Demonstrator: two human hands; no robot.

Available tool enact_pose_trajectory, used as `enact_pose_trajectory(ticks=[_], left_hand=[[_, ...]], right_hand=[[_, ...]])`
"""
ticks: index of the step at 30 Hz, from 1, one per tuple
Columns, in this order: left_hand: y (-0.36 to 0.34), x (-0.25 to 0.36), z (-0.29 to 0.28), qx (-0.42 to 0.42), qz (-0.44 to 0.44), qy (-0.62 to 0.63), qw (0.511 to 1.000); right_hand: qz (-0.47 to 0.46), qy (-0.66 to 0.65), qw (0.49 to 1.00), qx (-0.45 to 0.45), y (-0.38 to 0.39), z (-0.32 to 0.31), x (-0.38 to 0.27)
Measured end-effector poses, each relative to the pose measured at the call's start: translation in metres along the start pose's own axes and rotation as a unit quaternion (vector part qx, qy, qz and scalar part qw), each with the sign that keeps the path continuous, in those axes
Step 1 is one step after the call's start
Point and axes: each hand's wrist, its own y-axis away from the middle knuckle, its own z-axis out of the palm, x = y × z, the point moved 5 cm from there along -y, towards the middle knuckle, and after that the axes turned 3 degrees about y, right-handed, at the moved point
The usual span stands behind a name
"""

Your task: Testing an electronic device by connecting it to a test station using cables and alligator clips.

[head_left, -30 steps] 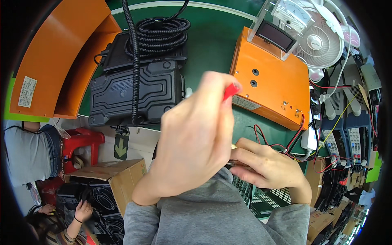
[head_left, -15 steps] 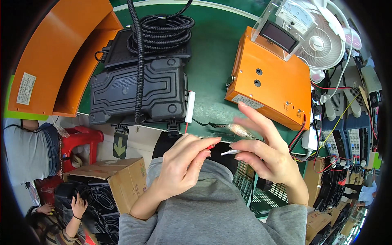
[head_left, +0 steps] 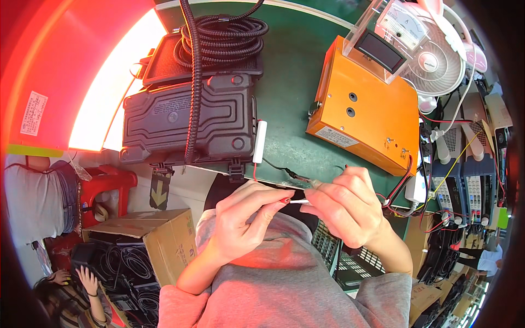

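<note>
My left hand (head_left: 243, 221) pinches a small red wire end (head_left: 285, 200) between thumb and fingertips, in front of the green table's near edge. A red wire (head_left: 255, 174) runs up from behind that hand to a white cylinder (head_left: 260, 142) beside the black case (head_left: 180, 123). My right hand (head_left: 350, 210) is closed round a thin white stick-like piece (head_left: 298, 201), mostly hidden by the fingers. Its tip meets or nearly meets the red end; contact cannot be made out. Just above the right fingers lies a black lead (head_left: 294, 174) with a thicker joint.
An orange box (head_left: 372, 104) with a meter (head_left: 402, 24) stands at right, near a fan (head_left: 432, 63). Black corrugated hose (head_left: 219, 46) is coiled behind the case. At left, an orange housing (head_left: 54, 65) glows; below are a carton (head_left: 169, 235) and another person's hand (head_left: 87, 280).
My right fingers have curled in, and the white piece has come left to the red end. The orange housing at left has lit up bright red and white. The other person's hand has shifted left.
</note>
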Motion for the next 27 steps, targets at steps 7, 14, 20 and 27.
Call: enact_pose_trajectory(ticks=[7, 14, 20, 27], left_hand=[[-0.0013, 0.001, 0.0011, -0.006, 0.035, -0.046, 0.998], [-0.0018, 0.0009, 0.0007, -0.011, 0.051, -0.075, 0.996], [-0.0029, 0.0017, 0.0013, -0.013, 0.08, -0.094, 0.992], [-0.0024, 0.0017, 0.002, -0.014, 0.087, -0.102, 0.991]], right_hand=[[0.009, 0.056, 0.998, 0.003, -0.0031, 0.0025, 0.0014], [0.007, 0.051, 0.998, -0.045, -0.0041, 0.0039, 0.0007], [0.013, 0.071, 0.997, 0.01, -0.0022, 0.0076, 0.002], [0.025, 0.097, 0.995, -0.013, -0.0019, 0.0053, -0.0006]])
